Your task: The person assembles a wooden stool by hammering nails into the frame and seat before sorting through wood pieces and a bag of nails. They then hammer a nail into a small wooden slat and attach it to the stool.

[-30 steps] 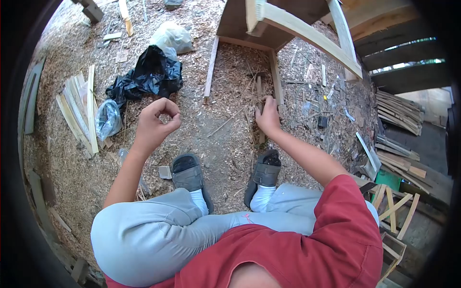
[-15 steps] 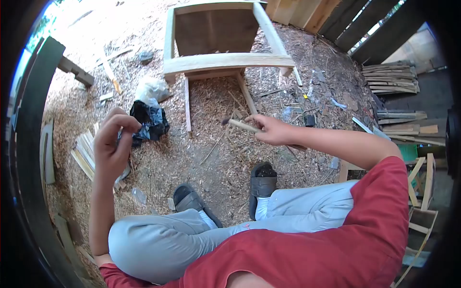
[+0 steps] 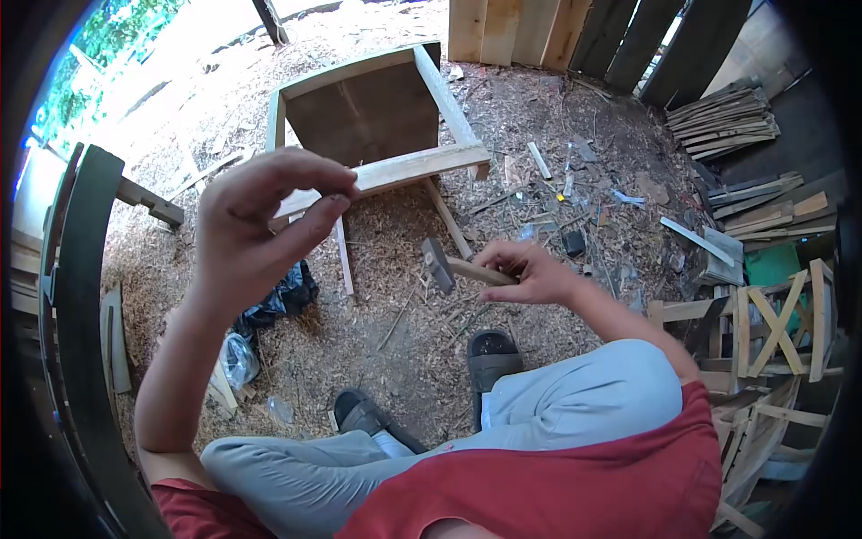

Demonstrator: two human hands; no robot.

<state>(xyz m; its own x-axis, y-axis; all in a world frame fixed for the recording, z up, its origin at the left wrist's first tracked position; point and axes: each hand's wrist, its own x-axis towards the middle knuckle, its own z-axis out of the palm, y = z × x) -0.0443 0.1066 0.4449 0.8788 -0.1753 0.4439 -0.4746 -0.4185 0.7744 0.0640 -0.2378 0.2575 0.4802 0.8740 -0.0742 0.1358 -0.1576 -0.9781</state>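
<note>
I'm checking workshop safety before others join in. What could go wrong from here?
The hammer in the right hand might strike the left hand, which is bare, if that strays into a blow's path.

If the grip slips, the hammer could drop toward the sandals, which look open at the front.

The pale strip lying ahead might trip someone walking there.

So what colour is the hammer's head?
The hammer head is dark grey, clearest in the current head view.

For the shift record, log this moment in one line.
right hand: holds hammer by handle | left hand: raised, thumb near fingers, contents unclear | wooden frame: on ground ahead
</note>
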